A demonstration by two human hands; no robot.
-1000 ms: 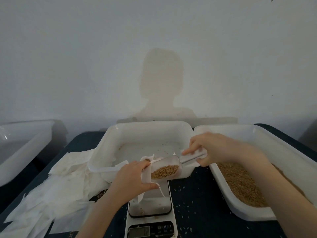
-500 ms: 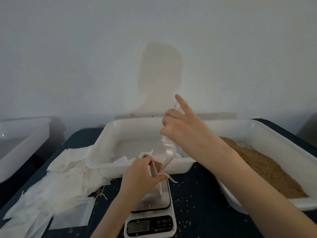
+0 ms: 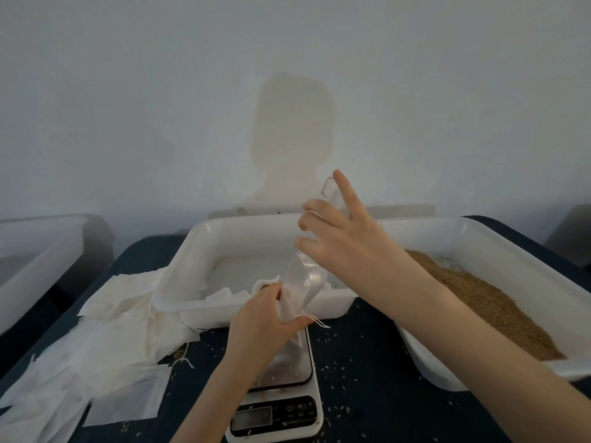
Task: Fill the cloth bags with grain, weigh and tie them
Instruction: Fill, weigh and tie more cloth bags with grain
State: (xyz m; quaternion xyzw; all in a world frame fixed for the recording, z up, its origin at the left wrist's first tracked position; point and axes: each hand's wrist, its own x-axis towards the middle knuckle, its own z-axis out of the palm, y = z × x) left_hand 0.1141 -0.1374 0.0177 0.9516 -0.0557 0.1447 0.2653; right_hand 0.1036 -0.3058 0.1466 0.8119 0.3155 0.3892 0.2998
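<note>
A dark table runs ahead of me to a pale wall. On it, far to my right, sits a white tray heaped with brown grain. A second white tray, nearly bare, sits straight ahead. Limp white cloth bags lie piled to my left. A small kitchen scale stands nearest me, its display too dim to read.

Above the scale's plate, my left hand pinches the mouth of one cloth bag between thumb and curled fingers; the bag hangs down to the plate. My right hand grips the handle of a clear plastic scoop, forefinger pointing up.

The scoop stands almost upright, handle high and lip low, its long axis aimed down into the bag's mouth just beside my left fingers. The scoop looks empty, so I judge this pour finished. The grain tray lies to the right of both hands, nearer my right one, so the scoop should swing that way for more.
</note>
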